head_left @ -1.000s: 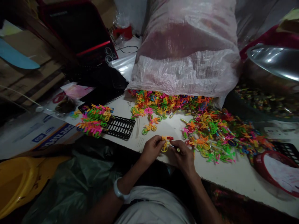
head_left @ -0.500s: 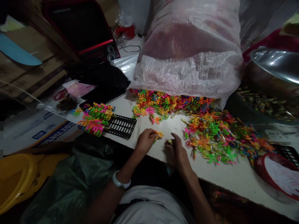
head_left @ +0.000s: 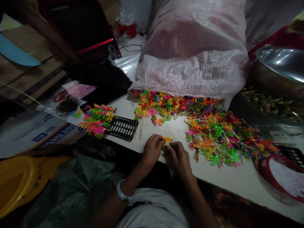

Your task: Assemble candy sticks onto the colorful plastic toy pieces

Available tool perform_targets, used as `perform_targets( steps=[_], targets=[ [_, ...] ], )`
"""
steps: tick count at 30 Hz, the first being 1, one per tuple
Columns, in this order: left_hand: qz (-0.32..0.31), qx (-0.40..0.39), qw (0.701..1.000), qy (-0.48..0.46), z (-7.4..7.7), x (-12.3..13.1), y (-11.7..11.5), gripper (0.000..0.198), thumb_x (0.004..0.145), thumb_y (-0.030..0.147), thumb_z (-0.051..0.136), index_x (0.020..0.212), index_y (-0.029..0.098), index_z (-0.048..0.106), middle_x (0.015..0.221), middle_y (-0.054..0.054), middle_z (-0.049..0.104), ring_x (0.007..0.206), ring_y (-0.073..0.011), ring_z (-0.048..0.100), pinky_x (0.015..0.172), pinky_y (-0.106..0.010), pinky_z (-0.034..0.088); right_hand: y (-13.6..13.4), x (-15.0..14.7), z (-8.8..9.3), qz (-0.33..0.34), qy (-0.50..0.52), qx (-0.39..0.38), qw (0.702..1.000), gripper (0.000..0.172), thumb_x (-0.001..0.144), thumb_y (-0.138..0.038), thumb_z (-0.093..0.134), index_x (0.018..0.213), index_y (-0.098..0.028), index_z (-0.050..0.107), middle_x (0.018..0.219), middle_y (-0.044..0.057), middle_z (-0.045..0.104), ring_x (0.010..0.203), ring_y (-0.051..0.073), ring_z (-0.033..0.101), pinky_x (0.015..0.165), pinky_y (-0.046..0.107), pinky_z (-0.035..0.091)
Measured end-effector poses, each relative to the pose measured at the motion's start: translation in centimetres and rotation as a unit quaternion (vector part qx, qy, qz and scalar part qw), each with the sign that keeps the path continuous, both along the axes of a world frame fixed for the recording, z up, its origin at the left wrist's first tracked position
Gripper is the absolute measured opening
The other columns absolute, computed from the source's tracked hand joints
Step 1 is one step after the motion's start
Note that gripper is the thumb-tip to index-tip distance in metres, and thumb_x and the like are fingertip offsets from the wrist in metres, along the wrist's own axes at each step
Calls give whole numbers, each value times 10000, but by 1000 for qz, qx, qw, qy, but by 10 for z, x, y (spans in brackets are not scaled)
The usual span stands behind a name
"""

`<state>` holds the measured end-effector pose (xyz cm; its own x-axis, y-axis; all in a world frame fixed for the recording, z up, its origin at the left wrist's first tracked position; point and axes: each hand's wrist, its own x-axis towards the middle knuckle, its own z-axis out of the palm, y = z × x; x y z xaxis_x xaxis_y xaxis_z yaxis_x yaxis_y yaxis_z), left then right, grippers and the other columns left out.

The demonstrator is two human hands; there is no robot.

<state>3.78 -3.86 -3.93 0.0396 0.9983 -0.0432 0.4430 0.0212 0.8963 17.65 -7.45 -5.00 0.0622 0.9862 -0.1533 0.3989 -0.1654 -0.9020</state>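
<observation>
My left hand [head_left: 152, 151] is closed, pinching a small orange and yellow plastic toy [head_left: 168, 139] between thumb and fingers above the white table. Against it, my right hand [head_left: 180, 157] is closed on a small pale yellow piece, mostly hidden by the fingers. The fingertips of both hands almost meet. To the left, a black slotted rack [head_left: 123, 128] bears rows of bright plastic toys [head_left: 97, 120]. A loose heap of the same kind of toys [head_left: 213, 136], some with little clear tubes, spreads to the right of my hands.
Behind the hands, a large whitish sack [head_left: 190, 69] spills more toys at its mouth. A red basket [head_left: 268, 174] with paper in it stands at the right. A red and black speaker-like device [head_left: 95, 47] is at the back left, and a yellow tub [head_left: 16, 183] sits lower left.
My right hand has moved left and its fingers have come together, bringing the pale piece up against the toy. My left hand has shifted slightly right.
</observation>
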Motion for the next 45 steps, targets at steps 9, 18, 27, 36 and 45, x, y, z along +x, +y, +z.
perform_targets(
  steps=[9,18,27,36,45],
  targets=[
    [2,43,998,49,-5,8,-7,143,815,102,477,777,187,586,809,-26,598,824,-166,557,766,-284,444,2,3,-2,-22,-21,17,999,168,868,-380,497,889,-215,478,771,5,635,676,155,622,588,245,466],
    [-63,-4,997,-37,-4,13,20,102,822,220,569,899,174,618,900,-38,624,846,-153,594,762,-262,481,4,40,17,-41,-44,41,997,220,864,-406,511,964,-224,441,768,12,616,646,170,623,577,280,477],
    [-98,146,930,322,-18,0,55,386,833,147,562,1211,182,492,1243,-106,541,1148,-263,459,952,-408,382,57,93,35,-147,-423,255,857,295,836,-191,489,1114,-133,568,1210,181,560,1141,309,479,954,486,355],
    [-66,162,950,259,-19,-23,42,168,876,204,515,1023,178,594,958,-69,601,939,-212,521,865,-355,435,123,25,-7,46,-418,185,888,246,841,-133,440,972,-146,648,983,140,606,933,256,478,826,383,379],
    [49,-82,984,-148,-12,-19,36,212,840,322,541,897,160,663,856,-48,679,797,-163,614,728,-278,477,45,-4,-6,55,-77,97,991,238,915,-373,449,1058,-198,523,843,27,623,701,154,568,651,265,452]
  ],
)
